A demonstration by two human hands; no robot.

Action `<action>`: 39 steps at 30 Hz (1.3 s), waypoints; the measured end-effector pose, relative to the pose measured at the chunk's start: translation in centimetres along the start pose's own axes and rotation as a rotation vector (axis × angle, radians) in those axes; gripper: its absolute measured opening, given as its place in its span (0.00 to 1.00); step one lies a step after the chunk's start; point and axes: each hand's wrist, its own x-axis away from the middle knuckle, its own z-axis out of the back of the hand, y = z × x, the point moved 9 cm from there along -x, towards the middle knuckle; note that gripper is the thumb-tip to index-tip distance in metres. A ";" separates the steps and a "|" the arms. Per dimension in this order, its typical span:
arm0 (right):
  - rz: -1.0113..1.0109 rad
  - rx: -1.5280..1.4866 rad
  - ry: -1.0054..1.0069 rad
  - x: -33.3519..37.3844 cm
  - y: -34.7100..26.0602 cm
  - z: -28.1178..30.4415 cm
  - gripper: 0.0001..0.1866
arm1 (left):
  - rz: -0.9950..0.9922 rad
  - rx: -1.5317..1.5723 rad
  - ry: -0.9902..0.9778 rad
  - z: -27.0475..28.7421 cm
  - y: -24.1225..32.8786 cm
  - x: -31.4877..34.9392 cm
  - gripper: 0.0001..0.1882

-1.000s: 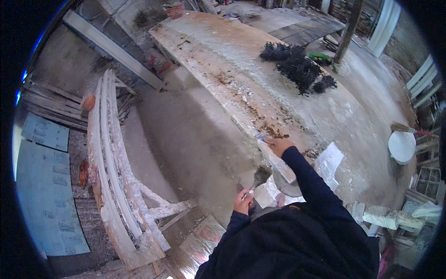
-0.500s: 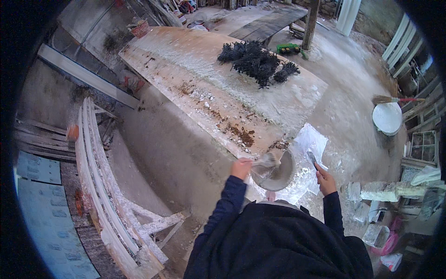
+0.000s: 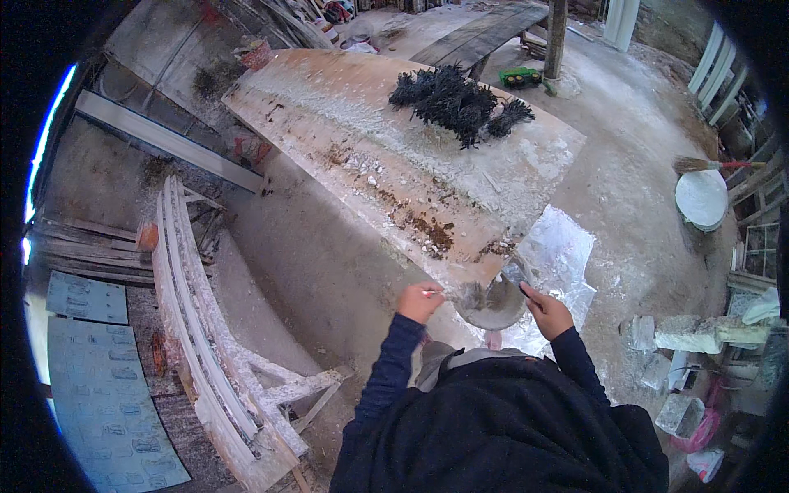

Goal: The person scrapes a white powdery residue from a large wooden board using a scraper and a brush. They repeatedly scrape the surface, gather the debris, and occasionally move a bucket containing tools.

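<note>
In my left hand (image 3: 421, 301), closed round its thin pale handle, is a brush (image 3: 470, 296) with shaggy greyish bristles. The bristles are at the left side of a round grey bowl (image 3: 498, 317). My right hand (image 3: 549, 314) grips the dark handle of a putty knife (image 3: 515, 274), whose blade points over the bowl's far rim. Bowl and knife sit at the near corner of a long board table (image 3: 329, 177) strewn with white powder, chunks and brown crumbs. How much the bowl contains is hard to make out.
Black stringy bundles (image 3: 452, 103) lie on the table's far part. A crumpled white sheet (image 3: 563, 246) is right of the bowl. To the left stands a long curved white-crusted frame (image 3: 205, 345). A broom (image 3: 699, 164) rests over a white round tub (image 3: 701, 200) at right.
The putty knife has moved left, from above the white sheet to the bowl. My left hand and the brush have shifted slightly nearer to me. The whole view has turned a little.
</note>
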 end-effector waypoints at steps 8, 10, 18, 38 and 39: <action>0.084 0.174 -0.051 0.5 -1.5 -0.6 0.20 | -0.108 -0.409 0.716 14.2 -0.3 2.5 0.09; 0.146 0.276 -0.117 1.1 -2.1 -2.8 0.19 | -0.185 -0.270 0.746 15.5 -0.2 3.4 0.12; 0.223 0.390 -0.129 -0.2 -4.2 -8.1 0.17 | -0.047 0.816 0.781 9.4 -8.0 4.9 0.14; 0.311 0.653 -0.235 -4.7 -9.7 -13.1 0.23 | 0.135 1.872 0.694 0.6 -17.6 9.7 0.15; 0.307 0.641 -0.234 -4.6 -9.6 -13.0 0.22 | 0.129 1.892 0.677 0.4 -17.8 9.6 0.15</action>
